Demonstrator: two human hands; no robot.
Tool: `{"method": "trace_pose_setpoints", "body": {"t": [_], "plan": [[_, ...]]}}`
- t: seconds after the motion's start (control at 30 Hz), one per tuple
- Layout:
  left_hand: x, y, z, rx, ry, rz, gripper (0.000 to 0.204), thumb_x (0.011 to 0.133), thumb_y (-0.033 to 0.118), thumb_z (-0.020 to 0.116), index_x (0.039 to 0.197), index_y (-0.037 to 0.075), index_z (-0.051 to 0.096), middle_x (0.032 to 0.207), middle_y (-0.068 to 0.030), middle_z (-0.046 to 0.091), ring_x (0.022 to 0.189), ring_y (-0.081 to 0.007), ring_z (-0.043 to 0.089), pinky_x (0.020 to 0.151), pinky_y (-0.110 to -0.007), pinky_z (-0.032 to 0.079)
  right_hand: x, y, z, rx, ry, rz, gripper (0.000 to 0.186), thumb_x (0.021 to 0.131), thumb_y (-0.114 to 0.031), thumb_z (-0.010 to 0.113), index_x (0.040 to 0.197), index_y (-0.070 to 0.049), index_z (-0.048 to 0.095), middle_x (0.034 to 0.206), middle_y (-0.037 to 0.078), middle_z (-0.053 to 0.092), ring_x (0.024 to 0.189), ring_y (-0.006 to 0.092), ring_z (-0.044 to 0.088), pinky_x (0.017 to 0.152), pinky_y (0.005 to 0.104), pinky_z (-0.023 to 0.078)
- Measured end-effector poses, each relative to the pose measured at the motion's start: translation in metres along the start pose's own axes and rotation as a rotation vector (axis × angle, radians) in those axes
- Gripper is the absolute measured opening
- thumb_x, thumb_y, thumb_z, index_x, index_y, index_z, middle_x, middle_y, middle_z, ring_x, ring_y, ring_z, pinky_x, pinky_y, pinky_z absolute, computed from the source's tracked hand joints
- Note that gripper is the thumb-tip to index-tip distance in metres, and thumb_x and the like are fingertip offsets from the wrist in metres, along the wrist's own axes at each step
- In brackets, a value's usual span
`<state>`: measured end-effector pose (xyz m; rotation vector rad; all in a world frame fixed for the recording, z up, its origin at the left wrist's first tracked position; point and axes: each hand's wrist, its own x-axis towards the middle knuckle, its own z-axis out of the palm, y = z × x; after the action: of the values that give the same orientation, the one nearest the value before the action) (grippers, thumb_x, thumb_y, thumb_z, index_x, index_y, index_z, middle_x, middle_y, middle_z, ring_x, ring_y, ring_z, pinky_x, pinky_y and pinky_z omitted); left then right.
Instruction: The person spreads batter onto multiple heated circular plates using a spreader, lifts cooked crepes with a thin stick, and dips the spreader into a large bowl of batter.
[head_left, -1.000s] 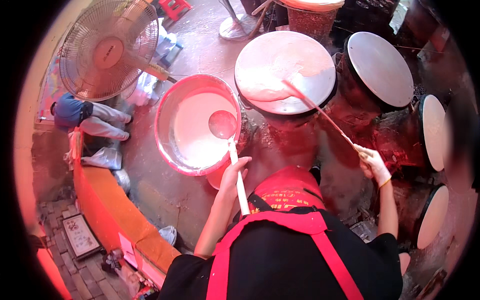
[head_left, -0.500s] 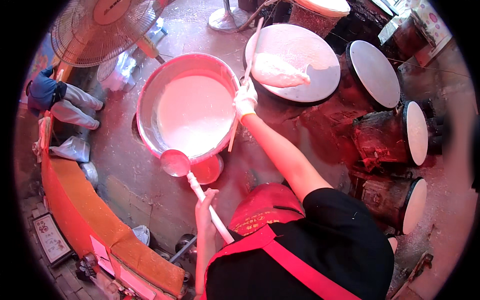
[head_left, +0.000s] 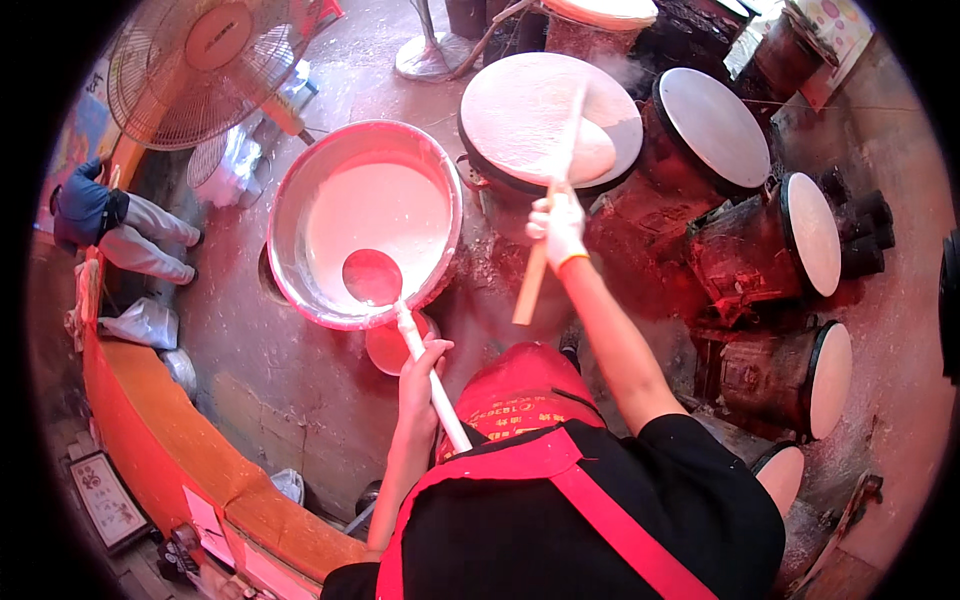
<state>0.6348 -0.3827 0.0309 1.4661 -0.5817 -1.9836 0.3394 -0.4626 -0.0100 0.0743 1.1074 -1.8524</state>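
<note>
Our right hand [head_left: 556,225] grips the stick [head_left: 553,190], blade w/ batter [head_left: 560,150] on the griddle [head_left: 548,118]: we'd sweep flat, light, even. Left hand [head_left: 420,375] is closed on the ladle [head_left: 372,277] over the basin [head_left: 362,222]; keep it level.

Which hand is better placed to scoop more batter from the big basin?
Left. The left hand holds the ladle over the basin; the right hand grips the spreader stick over the griddle.
</note>
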Motion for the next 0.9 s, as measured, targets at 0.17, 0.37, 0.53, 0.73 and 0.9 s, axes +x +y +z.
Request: {"method": "trace_pose_setpoints", "body": {"t": [0.17, 0.37, 0.53, 0.73, 0.9], "plan": [[0.005, 0.003, 0.033, 0.026, -0.033, -0.04, 0.02, 0.086, 0.016, 0.064, 0.098, 0.0, 0.068, 0.119, 0.0017, 0.049, 0.108, -0.0052, 0.048, 0.089, -0.02, 0.038, -0.025, 0.0, -0.043, -0.464, -0.278, 0.261, 0.041, 0.097, -0.037, 0.048, 0.137, -0.029, 0.043, 0.063, -0.003, 0.041, 0.04, 0.0049, 0.031, 0.036, 0.0208, 0.028], [0.021, -0.022, 0.058, 0.063, -0.086, -0.029, 0.02, 0.087, 0.017, 0.063, 0.1, 0.003, 0.069, 0.117, 0.0031, 0.049, 0.106, -0.0055, 0.047, 0.089, -0.021, 0.036, 0.004, -0.078, -0.101, -0.296, -0.171, 0.228, 0.037, 0.1, -0.035, 0.041, 0.135, -0.027, 0.042, 0.062, -0.003, 0.039, 0.04, 0.0043, 0.029, 0.036, 0.0198, 0.027], [0.008, -0.017, 0.124, 0.114, -0.043, -0.029, 0.016, 0.088, 0.015, 0.061, 0.1, 0.006, 0.064, 0.1, 0.0024, 0.062, 0.092, -0.0051, 0.052, 0.083, -0.022, 0.04, 0.0, -0.085, -0.096, -0.385, -0.411, 0.423, 0.032, 0.098, -0.033, 0.045, 0.129, -0.024, 0.044, 0.062, -0.004, 0.042, 0.041, 0.0043, 0.031, 0.035, 0.0203, 0.026], [0.007, -0.03, 0.17, 0.064, -0.01, -0.028, 0.015, 0.09, 0.015, 0.058, 0.098, 0.003, 0.062, 0.072, 0.004, 0.047, 0.065, -0.0055, 0.049, 0.06, -0.021, 0.048, 0.037, -0.167, -0.177, -0.617, -0.373, 0.38, 0.044, 0.097, -0.038, 0.047, 0.14, -0.028, 0.041, 0.064, -0.005, 0.042, 0.041, 0.0037, 0.029, 0.036, 0.0193, 0.025], [0.005, -0.038, 0.213, -0.053, -0.092, -0.04, 0.017, 0.091, 0.016, 0.059, 0.098, 0.001, 0.06, 0.071, 0.003, 0.045, 0.061, -0.006, 0.045, 0.05, -0.02, 0.041, 0.094, -0.176, -0.157, -0.368, -0.317, 0.237, 0.04, 0.096, -0.041, 0.047, 0.133, -0.025, 0.047, 0.063, -0.002, 0.043, 0.04, 0.0054, 0.03, 0.035, 0.0214, 0.026]]}}
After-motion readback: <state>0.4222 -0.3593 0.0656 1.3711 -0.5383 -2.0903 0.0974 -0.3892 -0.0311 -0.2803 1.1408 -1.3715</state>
